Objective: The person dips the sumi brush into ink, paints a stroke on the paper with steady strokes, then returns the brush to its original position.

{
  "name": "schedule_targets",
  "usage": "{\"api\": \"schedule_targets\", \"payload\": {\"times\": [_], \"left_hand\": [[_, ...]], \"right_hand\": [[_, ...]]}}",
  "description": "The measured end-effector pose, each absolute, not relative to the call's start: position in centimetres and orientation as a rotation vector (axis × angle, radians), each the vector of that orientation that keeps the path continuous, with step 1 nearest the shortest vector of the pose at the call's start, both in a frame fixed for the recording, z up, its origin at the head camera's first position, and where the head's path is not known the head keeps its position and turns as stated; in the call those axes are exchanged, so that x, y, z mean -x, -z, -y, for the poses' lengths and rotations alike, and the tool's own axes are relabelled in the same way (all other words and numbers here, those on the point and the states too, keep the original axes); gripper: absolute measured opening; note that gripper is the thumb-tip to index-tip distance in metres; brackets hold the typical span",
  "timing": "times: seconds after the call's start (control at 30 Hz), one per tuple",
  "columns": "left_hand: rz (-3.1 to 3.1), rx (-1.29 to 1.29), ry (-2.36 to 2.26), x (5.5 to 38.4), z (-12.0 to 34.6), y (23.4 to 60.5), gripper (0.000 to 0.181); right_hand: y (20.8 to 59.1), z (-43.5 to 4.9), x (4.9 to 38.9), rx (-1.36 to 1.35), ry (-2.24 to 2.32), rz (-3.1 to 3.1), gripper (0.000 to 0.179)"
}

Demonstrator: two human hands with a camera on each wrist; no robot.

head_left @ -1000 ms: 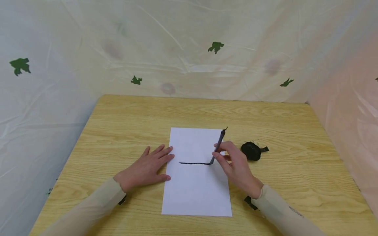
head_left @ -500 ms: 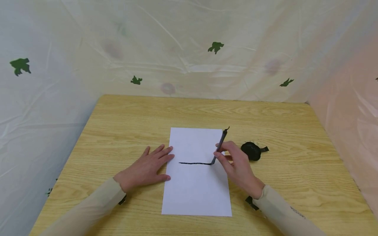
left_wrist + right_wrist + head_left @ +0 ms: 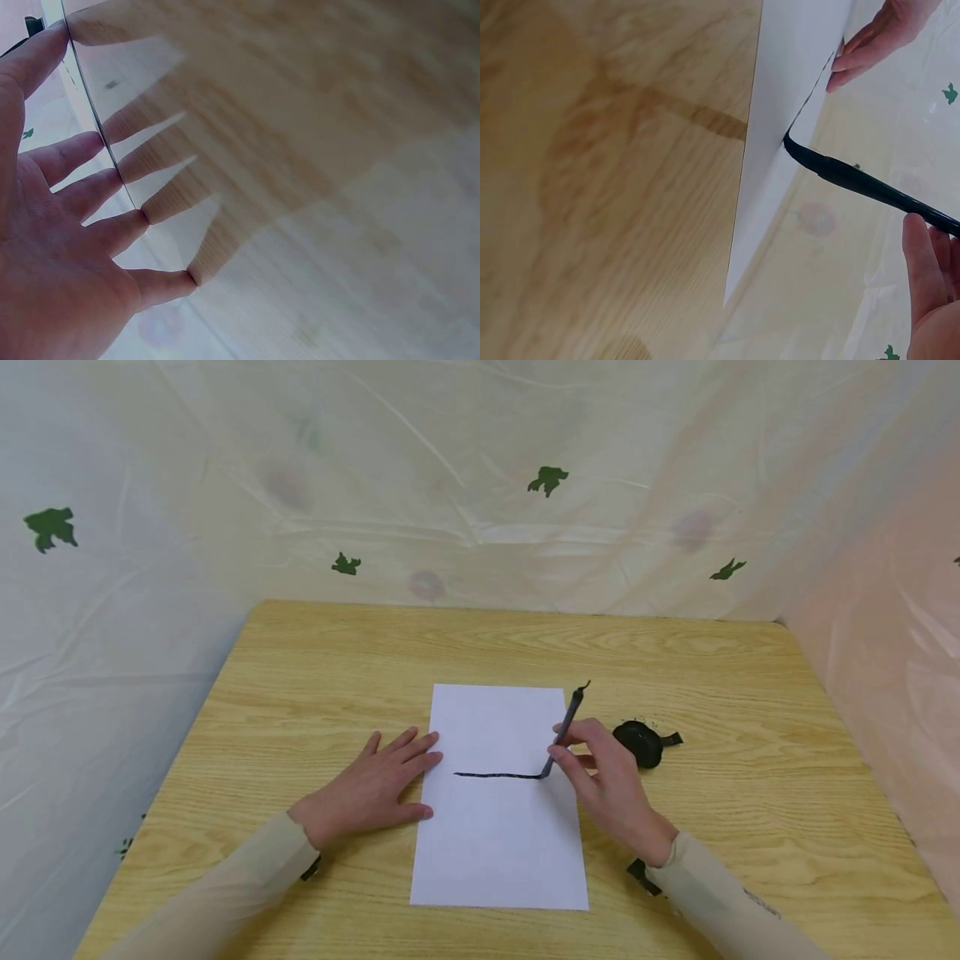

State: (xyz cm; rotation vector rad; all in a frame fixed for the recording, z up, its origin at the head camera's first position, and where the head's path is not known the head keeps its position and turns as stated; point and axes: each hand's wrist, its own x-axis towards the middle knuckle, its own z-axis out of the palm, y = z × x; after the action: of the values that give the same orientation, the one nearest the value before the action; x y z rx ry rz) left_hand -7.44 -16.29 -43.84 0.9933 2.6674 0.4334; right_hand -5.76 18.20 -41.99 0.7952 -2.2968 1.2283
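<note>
A white sheet of paper [image 3: 495,852] lies on the wooden table, crossed by a black horizontal line [image 3: 495,775]. My right hand [image 3: 611,785] pinches a dark brush [image 3: 566,727] between thumb and fingers. The brush leans right, and its bent tip meets the paper at the line's right end. In the right wrist view the black bristles [image 3: 799,152] curve against the sheet. My left hand [image 3: 371,789] lies flat with spread fingers, fingertips on the paper's left edge. The left wrist view shows its straight fingers [image 3: 112,232] touching the surface.
A round black ink dish [image 3: 637,744] with a short dark tab stands right of the paper, behind my right hand, with small specks beside it. Pale sheeting [image 3: 480,468] with green leaf shapes walls the wooden table [image 3: 315,660] at the back and sides.
My right hand and the brush have slid slightly to the right, and the black line has grown longer that way. My left hand has stayed in place.
</note>
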Motion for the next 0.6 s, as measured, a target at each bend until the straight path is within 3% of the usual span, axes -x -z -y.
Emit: {"api": "schedule_targets", "payload": {"times": [0.6], "left_hand": [[-2.671, -1.001, -0.431, 7.45, 16.22, 43.63, 0.078]], "right_hand": [[42.06, -18.79, 5.74, -0.777, -1.189, 2.279, 0.042]]}}
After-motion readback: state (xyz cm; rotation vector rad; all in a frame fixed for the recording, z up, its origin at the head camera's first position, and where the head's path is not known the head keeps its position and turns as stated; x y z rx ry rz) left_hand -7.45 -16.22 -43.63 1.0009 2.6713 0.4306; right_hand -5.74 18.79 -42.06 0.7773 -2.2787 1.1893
